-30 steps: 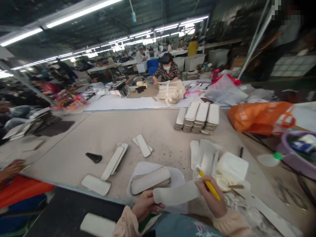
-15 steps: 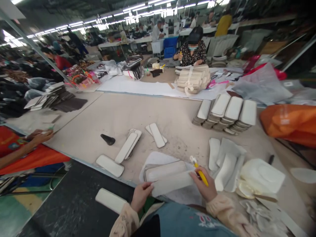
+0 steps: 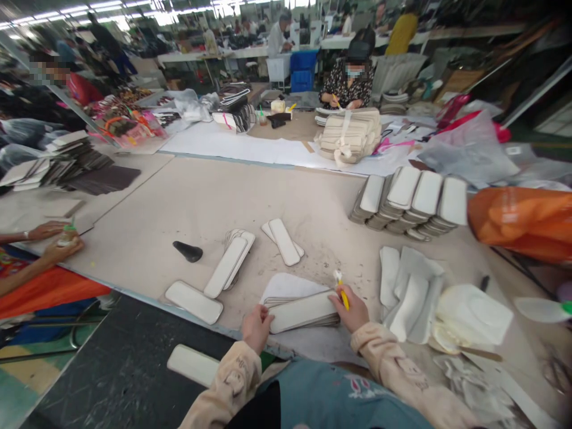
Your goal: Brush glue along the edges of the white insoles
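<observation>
My left hand (image 3: pixel 257 328) pinches the left end of a long white panel (image 3: pixel 301 311) with rounded corners and a dark edge. The panel rests on a small pile of similar pieces, over a white sheet (image 3: pixel 286 283). At the panel's other end is my right hand (image 3: pixel 356 311), its fingers closed round a yellow-handled brush (image 3: pixel 344 296) whose tip is coated white. Its fingertips also meet the panel's right end. More such panels lie to the left, in a fanned pile (image 3: pixel 230 262), a crossed pair (image 3: pixel 285 241) and a single one (image 3: pixel 194 302).
Stacked panels (image 3: pixel 409 199) stand at the back right. Nearer are grey-white curved pieces (image 3: pixel 409 292) and a white plastic container (image 3: pixel 473 313). A black tapered object (image 3: pixel 187 251) lies left. A co-worker's hands (image 3: pixel 58 241) hold a small bottle at the left edge; another person sits opposite.
The panel between my hands has moved away from my body and now lies on the pile. Both hands went with it. The view has shifted slightly.
</observation>
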